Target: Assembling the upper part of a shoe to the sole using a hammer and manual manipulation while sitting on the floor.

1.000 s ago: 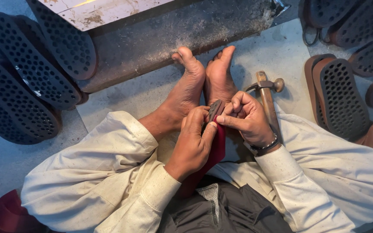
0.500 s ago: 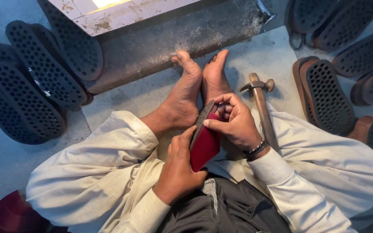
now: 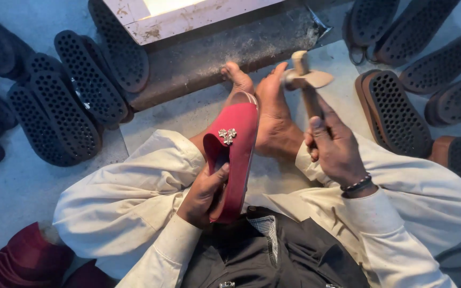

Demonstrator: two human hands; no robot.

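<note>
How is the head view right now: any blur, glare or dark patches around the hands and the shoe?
Head view: the red shoe and left hand are sharp and evenly lit; the hammer in the right hand is slightly soft at its head; the pale board at the top is blown out by glare; the dark soles at the left lose detail in shade.

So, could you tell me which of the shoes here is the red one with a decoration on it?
It is the red shoe held upright in the left hand, with a sparkly ornament on its upper. The others are dark studded soles lying on the floor.
</note>
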